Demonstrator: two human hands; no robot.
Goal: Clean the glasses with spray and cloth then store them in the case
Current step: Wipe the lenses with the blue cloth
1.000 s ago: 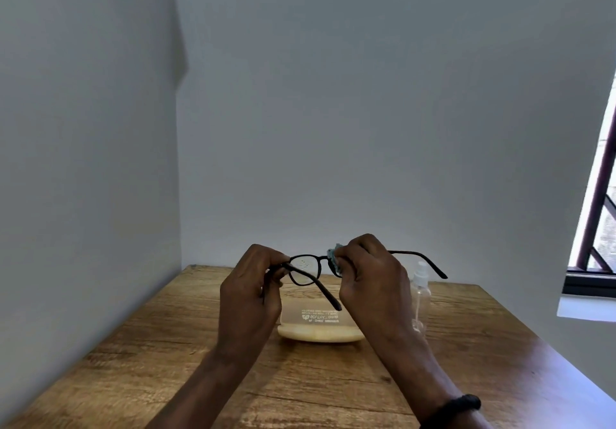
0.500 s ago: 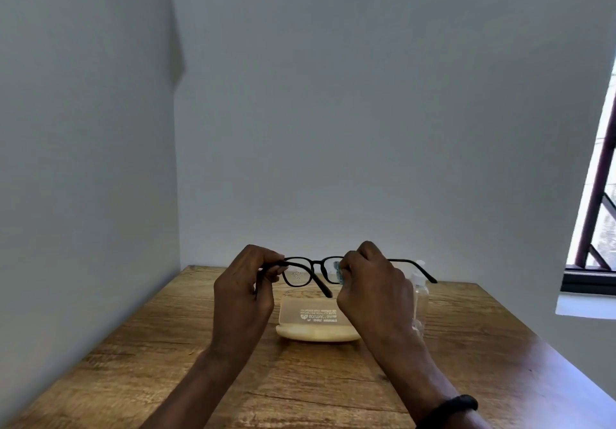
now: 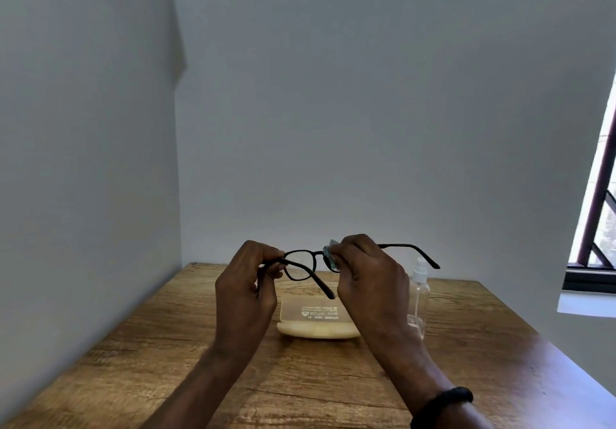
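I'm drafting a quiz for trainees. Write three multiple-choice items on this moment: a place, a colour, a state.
1. Where is the spray bottle? A. on the table, right of the case B. inside the case C. on top of the case
2. The glasses frame is: A. red B. black C. white
3. The right hand: A. lies flat on the table B. pinches the cloth against a lens C. grips the spray bottle
Answers: 1 A, it stands beside the case; 2 B, rims and arms are black; 3 B, cloth shows at its fingertips on the lens.
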